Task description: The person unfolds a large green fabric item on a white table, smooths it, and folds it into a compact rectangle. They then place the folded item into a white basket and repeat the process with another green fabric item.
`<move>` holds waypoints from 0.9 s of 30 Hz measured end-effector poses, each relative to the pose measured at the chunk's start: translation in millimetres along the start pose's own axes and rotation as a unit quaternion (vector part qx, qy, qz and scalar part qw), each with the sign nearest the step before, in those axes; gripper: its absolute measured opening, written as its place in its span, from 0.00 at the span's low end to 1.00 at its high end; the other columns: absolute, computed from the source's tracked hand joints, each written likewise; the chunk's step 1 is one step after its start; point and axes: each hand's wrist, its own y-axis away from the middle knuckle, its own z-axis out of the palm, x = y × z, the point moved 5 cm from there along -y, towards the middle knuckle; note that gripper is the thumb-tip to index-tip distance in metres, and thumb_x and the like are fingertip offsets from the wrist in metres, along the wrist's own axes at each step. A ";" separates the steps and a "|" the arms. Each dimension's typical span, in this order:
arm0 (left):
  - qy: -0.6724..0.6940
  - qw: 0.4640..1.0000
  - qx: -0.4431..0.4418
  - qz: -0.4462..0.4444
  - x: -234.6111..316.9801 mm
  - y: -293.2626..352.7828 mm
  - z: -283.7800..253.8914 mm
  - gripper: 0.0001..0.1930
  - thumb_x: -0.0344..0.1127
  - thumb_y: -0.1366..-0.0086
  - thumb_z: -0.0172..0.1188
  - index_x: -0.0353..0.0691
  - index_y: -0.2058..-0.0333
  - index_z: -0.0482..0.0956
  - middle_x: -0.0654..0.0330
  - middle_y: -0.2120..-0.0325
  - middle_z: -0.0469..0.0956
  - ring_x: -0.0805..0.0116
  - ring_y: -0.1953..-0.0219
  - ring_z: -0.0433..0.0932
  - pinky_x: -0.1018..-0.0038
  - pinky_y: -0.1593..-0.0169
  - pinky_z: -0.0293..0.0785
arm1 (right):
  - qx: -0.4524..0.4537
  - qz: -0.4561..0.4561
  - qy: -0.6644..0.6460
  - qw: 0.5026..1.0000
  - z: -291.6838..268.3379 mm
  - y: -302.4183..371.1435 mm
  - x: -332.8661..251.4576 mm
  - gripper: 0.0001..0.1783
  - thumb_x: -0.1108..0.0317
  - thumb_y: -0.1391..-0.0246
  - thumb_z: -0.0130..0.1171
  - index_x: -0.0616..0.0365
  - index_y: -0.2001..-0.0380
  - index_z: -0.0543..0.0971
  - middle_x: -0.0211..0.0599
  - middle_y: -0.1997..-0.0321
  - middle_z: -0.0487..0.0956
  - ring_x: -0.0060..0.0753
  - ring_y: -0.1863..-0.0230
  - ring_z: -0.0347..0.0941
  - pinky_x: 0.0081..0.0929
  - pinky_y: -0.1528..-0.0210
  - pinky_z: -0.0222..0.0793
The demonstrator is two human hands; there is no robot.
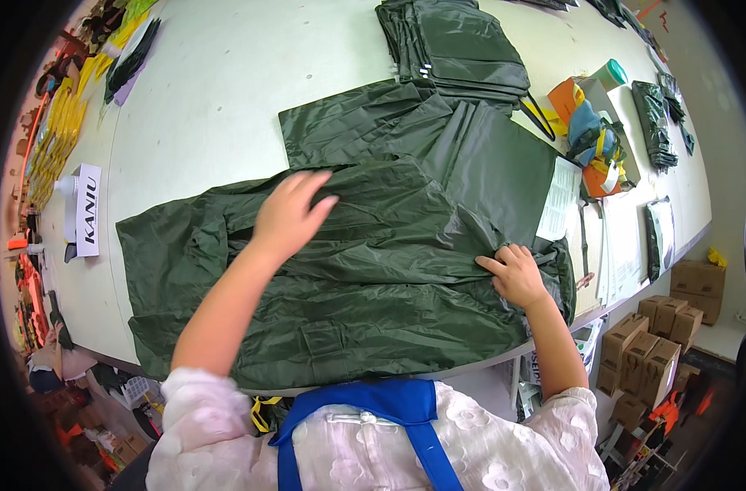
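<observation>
A dark green rain jacket (348, 303) of thin, shiny cloth lies wrinkled across the near part of the table. Over its upper left part is my left hand (293, 214), fingers spread and slightly blurred, holding nothing; whether it touches the cloth I cannot tell. My right hand (514, 277) is closed on the jacket at its right end, the index finger pointing left along the cloth. Just beyond the jacket lies a folded dark green piece (504, 164) of similar cloth, partly covered by it. Another flat green piece (348, 123) reaches left from there.
At the far side sits a stack of folded green garments (463, 49). An orange box (602, 176) with cloth scraps, printed sheets (623, 254) and bagged items (653, 127) line the right side. A white sign (88, 210) stands at left. Cardboard boxes (643, 360) are below the table's right edge.
</observation>
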 end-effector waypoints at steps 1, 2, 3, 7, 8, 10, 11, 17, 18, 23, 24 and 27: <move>-0.045 0.991 0.111 0.064 14.8 -19.9 14.5 0.21 0.48 0.39 0.58 0.42 0.52 0.74 0.56 0.62 0.77 0.56 0.58 0.76 0.61 0.56 0.74 | -0.001 -0.009 0.000 1.000 -1.2 -3.3 -2.6 0.20 0.73 0.60 0.57 0.41 0.61 0.79 0.30 0.71 0.68 0.36 0.66 0.67 0.33 0.62 0.65; -0.059 0.990 0.121 0.042 21.2 -42.5 40.6 0.19 0.48 0.38 0.57 0.42 0.55 0.76 0.56 0.64 0.77 0.56 0.60 0.77 0.60 0.58 0.74 | -0.001 -0.014 0.002 1.000 -0.9 -4.6 -2.4 0.20 0.73 0.60 0.57 0.41 0.60 0.79 0.30 0.71 0.68 0.36 0.66 0.67 0.33 0.62 0.65; -0.071 0.989 0.128 0.021 28.5 -63.8 61.9 0.18 0.49 0.37 0.55 0.41 0.58 0.77 0.55 0.66 0.77 0.55 0.63 0.77 0.60 0.59 0.74 | -0.003 -0.016 0.005 1.000 -1.5 -5.0 -1.6 0.21 0.73 0.60 0.57 0.40 0.59 0.79 0.30 0.71 0.68 0.35 0.66 0.67 0.33 0.62 0.65; -0.018 0.999 -0.010 -0.029 35.4 -112.1 106.7 0.16 0.48 0.36 0.53 0.41 0.70 0.77 0.55 0.68 0.78 0.51 0.65 0.77 0.57 0.63 0.74 | 0.037 0.033 0.022 0.999 -6.8 7.2 5.8 0.19 0.74 0.59 0.56 0.44 0.61 0.79 0.32 0.74 0.67 0.37 0.71 0.68 0.35 0.68 0.67; -0.012 1.000 0.013 -0.022 32.2 -121.9 107.1 0.16 0.48 0.36 0.52 0.41 0.71 0.76 0.56 0.69 0.78 0.50 0.66 0.77 0.57 0.64 0.74 | 0.030 0.046 0.017 0.998 -5.2 14.5 10.9 0.18 0.74 0.59 0.56 0.45 0.61 0.79 0.33 0.73 0.68 0.38 0.71 0.70 0.37 0.68 0.69; -0.042 0.997 0.041 -0.047 8.1 -142.2 102.2 0.15 0.47 0.36 0.51 0.42 0.71 0.76 0.55 0.69 0.77 0.50 0.66 0.77 0.57 0.65 0.73 | -0.070 0.084 -0.007 0.994 23.4 35.1 13.9 0.19 0.72 0.58 0.57 0.45 0.58 0.77 0.34 0.72 0.70 0.40 0.69 0.71 0.38 0.67 0.69; -0.054 0.995 0.061 -0.064 -4.3 -147.5 98.0 0.15 0.47 0.36 0.51 0.42 0.70 0.76 0.55 0.69 0.77 0.50 0.66 0.77 0.57 0.66 0.73 | -0.119 0.102 -0.016 0.988 33.9 42.2 16.5 0.20 0.71 0.58 0.57 0.45 0.57 0.77 0.34 0.71 0.71 0.41 0.68 0.72 0.38 0.66 0.70; 0.061 0.993 0.076 0.073 -6.6 -57.2 31.3 0.11 0.42 0.37 0.56 0.44 0.61 0.76 0.57 0.61 0.76 0.53 0.57 0.74 0.61 0.55 0.71 | 0.045 0.082 -0.116 0.989 -15.8 -20.9 -33.5 0.36 0.57 0.54 0.63 0.49 0.40 0.67 0.43 0.37 0.63 0.51 0.37 0.57 0.48 0.36 0.51; -0.031 0.995 0.089 0.036 -11.0 -32.0 11.8 0.14 0.42 0.39 0.58 0.44 0.56 0.75 0.56 0.57 0.74 0.52 0.53 0.72 0.60 0.51 0.68 | 0.024 0.088 -0.062 0.994 -2.7 -31.4 -40.4 0.37 0.54 0.52 0.61 0.49 0.39 0.65 0.43 0.34 0.59 0.51 0.33 0.51 0.48 0.34 0.46; -0.215 0.879 0.266 -0.331 -146.0 129.5 -63.9 0.30 0.48 0.42 0.63 0.40 0.45 0.67 0.50 0.45 0.67 0.46 0.43 0.63 0.53 0.41 0.59 | -0.044 0.119 0.045 0.991 55.4 -50.6 -41.7 0.42 0.49 0.51 0.60 0.50 0.35 0.59 0.42 0.28 0.51 0.52 0.28 0.41 0.53 0.31 0.36; -0.151 0.866 0.260 -0.399 -189.9 173.3 -55.6 0.34 0.49 0.42 0.64 0.38 0.43 0.64 0.49 0.43 0.65 0.47 0.44 0.65 0.57 0.42 0.61 | -0.077 0.137 0.030 0.987 42.7 -59.4 -52.3 0.42 0.51 0.53 0.63 0.52 0.36 0.61 0.43 0.28 0.51 0.53 0.28 0.40 0.54 0.31 0.36; 0.395 0.728 0.243 -0.505 -183.9 204.7 -30.3 0.27 0.36 0.44 0.65 0.36 0.47 0.67 0.53 0.52 0.71 0.64 0.52 0.72 0.71 0.51 0.69 | 0.081 0.129 -0.074 0.986 14.0 -85.4 -93.1 0.33 0.63 0.54 0.65 0.57 0.43 0.68 0.49 0.34 0.60 0.54 0.33 0.52 0.48 0.34 0.48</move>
